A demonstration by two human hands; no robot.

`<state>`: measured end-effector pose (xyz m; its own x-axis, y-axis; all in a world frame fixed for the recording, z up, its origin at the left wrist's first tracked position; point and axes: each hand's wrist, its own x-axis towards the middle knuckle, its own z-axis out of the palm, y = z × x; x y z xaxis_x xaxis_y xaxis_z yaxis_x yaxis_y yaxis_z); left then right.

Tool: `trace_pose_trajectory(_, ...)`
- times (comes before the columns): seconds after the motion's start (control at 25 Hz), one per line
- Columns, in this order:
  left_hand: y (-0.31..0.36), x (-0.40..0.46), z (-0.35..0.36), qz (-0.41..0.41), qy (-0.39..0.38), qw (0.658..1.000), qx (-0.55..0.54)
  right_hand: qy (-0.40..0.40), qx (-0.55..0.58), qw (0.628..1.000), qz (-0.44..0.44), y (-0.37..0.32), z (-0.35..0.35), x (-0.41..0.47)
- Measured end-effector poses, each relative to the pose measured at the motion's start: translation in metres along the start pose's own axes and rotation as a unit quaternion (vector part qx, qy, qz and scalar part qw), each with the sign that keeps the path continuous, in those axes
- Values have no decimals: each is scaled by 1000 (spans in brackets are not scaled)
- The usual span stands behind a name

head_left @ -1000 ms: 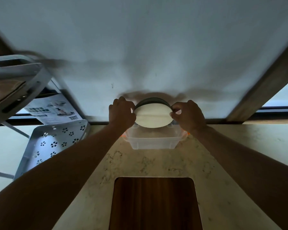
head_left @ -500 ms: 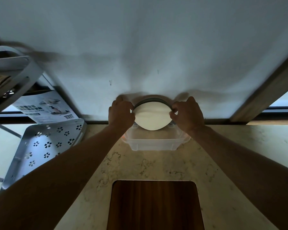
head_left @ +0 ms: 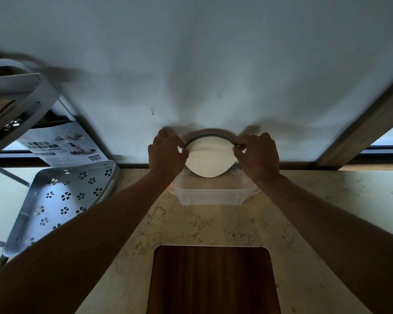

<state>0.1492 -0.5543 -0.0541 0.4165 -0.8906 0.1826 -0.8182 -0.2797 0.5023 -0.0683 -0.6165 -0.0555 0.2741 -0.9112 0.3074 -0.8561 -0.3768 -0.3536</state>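
Right now you are holding a white disc (head_left: 208,157) with a dark rim upright over the far end of the table (head_left: 213,225), close to the wall (head_left: 202,64). Your left hand (head_left: 167,152) is curling its fingers round the left edge of the rim, and your right hand (head_left: 258,155) is pinching the right edge between thumb and fingertips. So both hands are clamped on the disc and neither is free. Gripping it at 2 opposite points is probably keeping it level and stopping it from swinging, with its pale face turned toward you.

The disc is hanging just above a clear plastic container (head_left: 211,193), its lower edge dipping toward the open top. I cannot tell whether it is touching the container's rim. The container is sitting against the foot of the wall, which is likely bracing it so it cannot slide away while you are working over it.

Nearer to you, a dark wooden board (head_left: 211,282) is lying flat on the table, well apart from the container and out of the way of your forearms. On the left, a grey metal rack (head_left: 61,200) with flower-shaped holes is leaning beside the table, and a printed sheet (head_left: 61,146) with a barcode is propped behind it.
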Motion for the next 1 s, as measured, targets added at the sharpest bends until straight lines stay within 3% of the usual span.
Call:
trace_pose_trajectory(0.44, 4, -12, -46, 34, 24, 999, -8, -52, 77, 994, -61, -36, -37, -13)
trace_pose_trajectory(1.0, -54, -129, -246, -22, 43, 998, 27, -117, 211, 959, -146, -225, -106, -74)
